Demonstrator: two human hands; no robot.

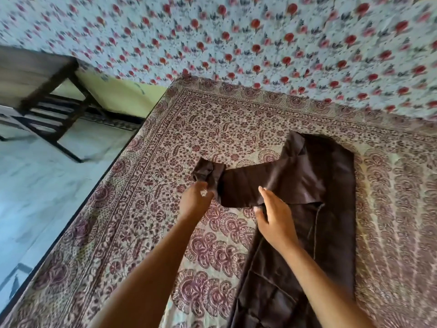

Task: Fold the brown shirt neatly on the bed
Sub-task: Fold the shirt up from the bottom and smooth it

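Brown shirt flat, sleeve toward bed edge

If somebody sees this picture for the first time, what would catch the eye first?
The dark brown shirt lies along the right of the patterned maroon bedspread, one sleeve stretched out leftward. The left hand grips the cuff end while the right hand rests near its shoulder end. Beyond is a pale cloth printed with red flowers.

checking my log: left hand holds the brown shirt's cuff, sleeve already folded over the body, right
No. Head view: the left hand holds the cuff of the brown shirt, but the sleeve is stretched out sideways over the bedspread, not folded over the body.
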